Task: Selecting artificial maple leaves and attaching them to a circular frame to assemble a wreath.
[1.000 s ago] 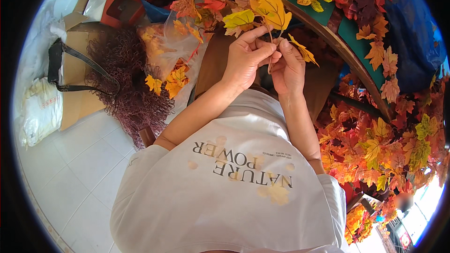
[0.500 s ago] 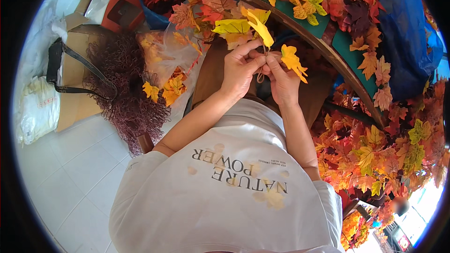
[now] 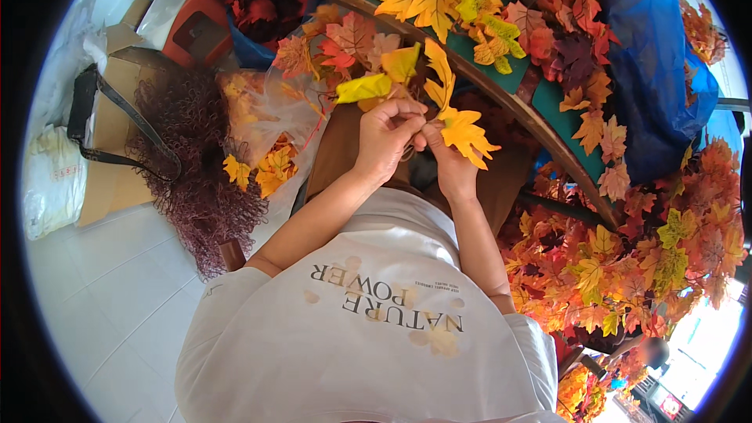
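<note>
Above my lap, both hands are together at a thin brown stem bearing yellow artificial maple leaves. My left hand is closed in a pinch on the stem, thumb and forefinger pressed together. Just beside it, my right hand pinches the same stem close to the base of the leaves. One yellow leaf points up between the hands, while another spreads over my right hand. Past my left fingers stick out two more yellow-green leaves. The fingers partly hide the stem where they meet.
A green table with a brown wooden edge curves ahead, with yellow and red leaves lying on it. At right are a blue plastic bag and heaped orange leaves. Purple curly strands, a cardboard box and a leaf-filled clear bag stand left.
The yellow leaf between the hands has turned and stands more upright, and the leaf by my right hand has spread out. The hanging loop of stem shows less. The whole view has shifted slightly.
</note>
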### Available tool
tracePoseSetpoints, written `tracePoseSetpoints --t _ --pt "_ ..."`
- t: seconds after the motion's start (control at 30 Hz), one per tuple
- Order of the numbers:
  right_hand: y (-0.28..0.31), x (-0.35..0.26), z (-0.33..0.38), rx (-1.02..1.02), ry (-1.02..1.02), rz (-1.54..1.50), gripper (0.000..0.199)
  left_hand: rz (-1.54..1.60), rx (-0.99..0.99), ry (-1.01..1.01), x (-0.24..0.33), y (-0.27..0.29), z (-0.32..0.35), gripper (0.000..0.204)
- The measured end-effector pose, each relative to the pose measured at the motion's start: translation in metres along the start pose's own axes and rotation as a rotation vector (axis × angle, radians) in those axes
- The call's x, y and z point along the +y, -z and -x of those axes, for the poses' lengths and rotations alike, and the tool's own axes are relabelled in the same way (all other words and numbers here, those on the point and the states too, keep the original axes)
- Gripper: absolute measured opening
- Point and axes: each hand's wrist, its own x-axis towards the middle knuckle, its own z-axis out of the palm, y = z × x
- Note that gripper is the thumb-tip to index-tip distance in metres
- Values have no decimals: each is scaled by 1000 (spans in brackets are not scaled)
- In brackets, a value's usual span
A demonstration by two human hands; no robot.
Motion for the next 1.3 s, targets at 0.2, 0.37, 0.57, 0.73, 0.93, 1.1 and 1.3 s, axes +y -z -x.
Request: tracePoseSetpoints --t 0.2,0.37,0.57,0.73,0.93,1.1,1.3 --pt "34 -26 -22 -198 292 417 14 42 58 141 -9 3 -2 11" --pt "25 -128 -57 124 547 1027 45 174 107 251 -18 25 -10 20" --pt "24 -70 -152 10 635 1090 36 145 -94 282 -25 26 -16 30" --pt "-6 -67 -223 20 604 1267 31 66 -133 281 -30 20 -11 27" --pt "2 -118 -202 -67 397 1332 40 20 -102 151 -24 17 -11 30" --pt "45 -150 -177 178 439 1070 29 96 -83 241 -23 28 -14 32" --pt "113 -156 -188 415 579 1342 13 31 -114 225 -34 30 -15 37"
